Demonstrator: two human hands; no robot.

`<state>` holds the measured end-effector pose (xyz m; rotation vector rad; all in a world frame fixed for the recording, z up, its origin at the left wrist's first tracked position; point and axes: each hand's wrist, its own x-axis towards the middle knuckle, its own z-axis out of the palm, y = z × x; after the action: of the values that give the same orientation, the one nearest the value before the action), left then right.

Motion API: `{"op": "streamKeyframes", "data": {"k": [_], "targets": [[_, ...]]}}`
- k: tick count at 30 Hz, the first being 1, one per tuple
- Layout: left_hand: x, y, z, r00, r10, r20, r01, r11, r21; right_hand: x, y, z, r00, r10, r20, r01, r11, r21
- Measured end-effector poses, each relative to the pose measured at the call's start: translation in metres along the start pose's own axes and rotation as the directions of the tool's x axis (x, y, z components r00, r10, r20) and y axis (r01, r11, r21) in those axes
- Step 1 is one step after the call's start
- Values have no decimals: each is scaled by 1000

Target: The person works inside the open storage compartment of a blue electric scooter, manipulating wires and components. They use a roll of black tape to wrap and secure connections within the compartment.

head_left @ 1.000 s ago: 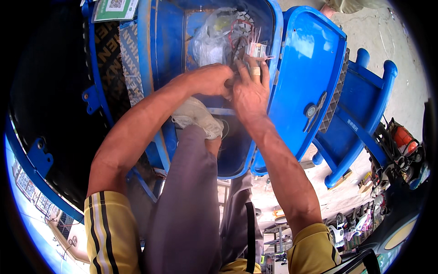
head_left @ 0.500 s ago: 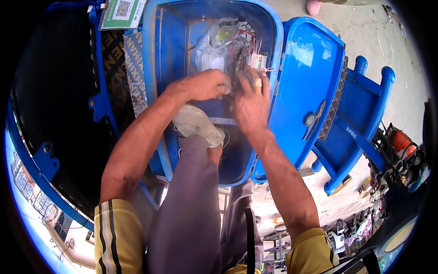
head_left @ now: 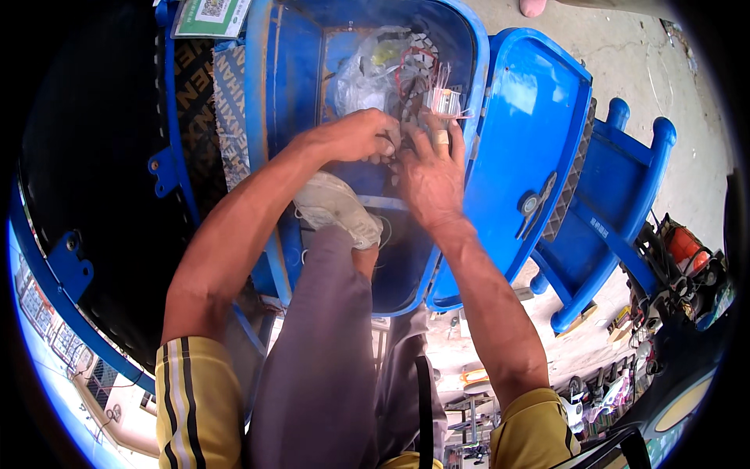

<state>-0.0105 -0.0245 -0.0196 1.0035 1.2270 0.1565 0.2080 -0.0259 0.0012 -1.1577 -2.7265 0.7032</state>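
Observation:
Both of my hands reach into a deep blue metal box [head_left: 291, 78]. My left hand [head_left: 363, 136] has its fingers curled and pinched together; whatever sits between the fingertips is too small to make out. Close beside it, my right hand [head_left: 432, 176] wears a tan wrap on one finger. Its fingers bend down toward the same spot, and their tips are partly hidden. Just beyond the right fingers is a small pale finned block [head_left: 445, 102] with thin wires. Behind the hands lie several small grey-white pieces [head_left: 422, 53] among red and dark wires, next to a clear plastic bag [head_left: 361, 78].
My shoe [head_left: 337, 207] rests inside the box, near a crossbar [head_left: 383, 202]. The box's blue lid [head_left: 531, 102], with a lock [head_left: 530, 204], hangs open at the right. Beyond it stands a blue tubular frame [head_left: 609, 211]. A black padded panel [head_left: 94, 156] fills the left.
The view has shifted slightly. My hands stay at the same spot in the box, with the left fingers a little closer to the right hand.

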Motion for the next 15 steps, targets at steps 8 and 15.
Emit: {"op": "streamKeyframes", "data": {"k": [8,15], "targets": [[9,3,4,999,-46,-1,46,996,73,-1,3,2,1000,-9,-15,9,1000,11],[7,15,6,986,-168,9,167,983,78,-4,7,-1,998,-70,3,70,996,47]]}}
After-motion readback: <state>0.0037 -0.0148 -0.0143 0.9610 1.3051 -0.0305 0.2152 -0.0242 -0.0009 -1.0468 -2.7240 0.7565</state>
